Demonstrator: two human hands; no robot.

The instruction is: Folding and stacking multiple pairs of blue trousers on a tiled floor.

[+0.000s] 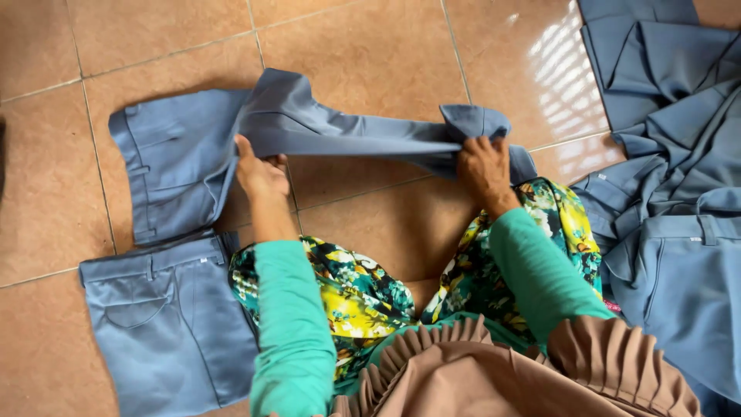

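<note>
Above the folded trousers (166,332), the left hand (258,171) and right hand (485,168) each grip closed 1 pair of blue-grey trousers (347,135), lifted over the tiled floor (370,54).

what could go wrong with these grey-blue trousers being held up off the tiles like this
The trousers sag between the left hand and right hand, so the legs could crease unevenly. The hem end might slip from the right hand. The loose pile lies close by and could tangle with them.
</note>
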